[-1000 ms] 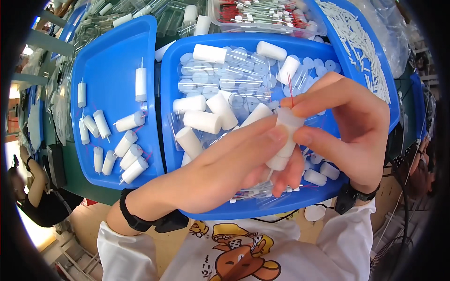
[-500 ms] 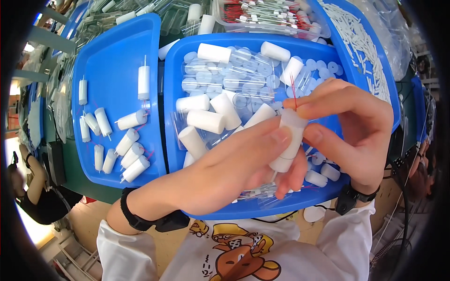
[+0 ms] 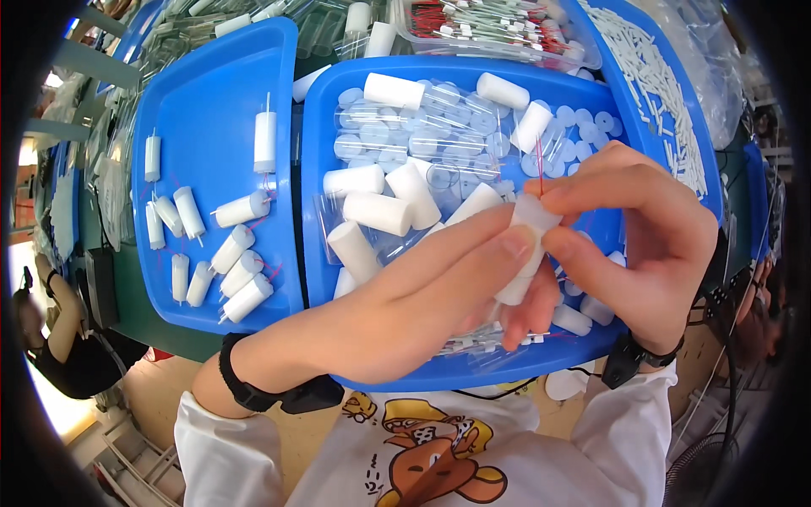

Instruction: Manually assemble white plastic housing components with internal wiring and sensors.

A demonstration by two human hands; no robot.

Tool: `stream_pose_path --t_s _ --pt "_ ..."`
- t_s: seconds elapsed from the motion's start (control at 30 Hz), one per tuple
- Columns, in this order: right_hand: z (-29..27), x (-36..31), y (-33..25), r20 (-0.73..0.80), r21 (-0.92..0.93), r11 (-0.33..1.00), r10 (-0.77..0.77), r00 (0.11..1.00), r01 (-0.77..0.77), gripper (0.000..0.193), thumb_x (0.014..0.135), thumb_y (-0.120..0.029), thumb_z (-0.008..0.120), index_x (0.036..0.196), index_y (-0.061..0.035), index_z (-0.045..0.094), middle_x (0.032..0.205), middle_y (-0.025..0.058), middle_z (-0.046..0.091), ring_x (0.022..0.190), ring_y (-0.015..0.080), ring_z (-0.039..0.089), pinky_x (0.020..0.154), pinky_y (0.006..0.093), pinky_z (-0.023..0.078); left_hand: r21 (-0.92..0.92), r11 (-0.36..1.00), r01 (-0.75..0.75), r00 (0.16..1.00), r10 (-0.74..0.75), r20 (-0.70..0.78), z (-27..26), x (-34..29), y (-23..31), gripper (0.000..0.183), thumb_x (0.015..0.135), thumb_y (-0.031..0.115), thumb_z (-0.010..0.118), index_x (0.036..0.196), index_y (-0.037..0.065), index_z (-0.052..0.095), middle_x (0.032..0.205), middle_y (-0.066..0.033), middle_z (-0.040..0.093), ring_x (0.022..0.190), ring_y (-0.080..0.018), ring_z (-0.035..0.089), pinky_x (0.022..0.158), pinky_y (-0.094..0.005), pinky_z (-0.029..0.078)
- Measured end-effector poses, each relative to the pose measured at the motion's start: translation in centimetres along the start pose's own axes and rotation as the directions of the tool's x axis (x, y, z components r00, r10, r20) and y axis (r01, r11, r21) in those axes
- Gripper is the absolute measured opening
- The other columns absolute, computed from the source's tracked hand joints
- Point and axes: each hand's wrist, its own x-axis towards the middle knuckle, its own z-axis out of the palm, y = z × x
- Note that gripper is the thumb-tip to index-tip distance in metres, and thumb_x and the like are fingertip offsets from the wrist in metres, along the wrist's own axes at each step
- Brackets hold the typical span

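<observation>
Over the middle blue tray (image 3: 311, 203), my left hand (image 3: 422, 296) wraps round a white foam-like cylinder (image 3: 514, 291), its thumb pressed along the side. A translucent cap (image 3: 532, 209) sits on the cylinder's upper end, and thin red wires (image 3: 540, 162) stick up out of it. At that end my right hand (image 3: 655, 224) has thumb and forefinger closed on the cap's edge beside the wires. The cylinder leans, its lower end toward me. My left fingers behind it are partly hidden.
Loose white cylinders (image 3: 378, 213), translucent discs (image 3: 587, 127) and clear tubes fill the middle tray. A left blue tray (image 3: 215, 93) holds several capped cylinders with wires. Behind stands a clear box (image 3: 498, 51) of wired parts. White sticks (image 3: 650, 80) lie in a right tray.
The cylinder and both hands have shifted slightly relative to the tray, with the grip much the same. The whole view has moved a little.
</observation>
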Motion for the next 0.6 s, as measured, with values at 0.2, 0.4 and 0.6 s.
stream_pose_path --t_s 0.2,0.4,0.6 --pt "-0.01 0.00 0.05 0.033 -0.132 0.985 -0.103 0.994 0.106 0.026 0.066 0.008 0.065 0.090 -0.0001 0.061 0.091 0.0113 0.063 0.074 0.0203 0.056 0.067 0.0302 0.041 -0.008 1.000 -0.015 0.999 0.015 -0.034 -0.12 -0.07 -0.06 0.051 0.091 0.037 0.035 0.122 -0.003 0.039 0.081 -0.0093 0.051 0.075 -0.0157 0.050 0.071 -0.0287 0.041" --pt "0.12 0.12 0.37 0.063 -0.177 0.963 -0.196 0.979 0.204 0.029 0.063 0.008 0.068 0.089 -0.0019 0.063 0.088 0.0110 0.063 0.073 0.0224 0.055 0.065 0.0315 0.041 -0.040 0.997 -0.070 0.997 0.069 -0.021 -0.38 -0.05 -0.32 0.046 0.090 0.030 0.041 0.122 -0.003 0.036 0.085 -0.0093 0.052 0.077 -0.0172 0.051 0.074 -0.0317 0.041" --pt "0.02 0.22 0.56 0.098 -0.204 0.942 -0.252 0.963 0.267 0.029 0.063 0.007 0.068 0.090 -0.0017 0.063 0.090 0.0122 0.062 0.074 0.0228 0.054 0.066 0.0319 0.041 0.051 0.997 -0.060 0.998 0.061 -0.016 -1.05 -0.08 -0.73 0.046 0.089 0.031 0.042 0.121 -0.002 0.036 0.090 -0.0101 0.052 0.079 -0.0178 0.053 0.075 -0.0319 0.041"
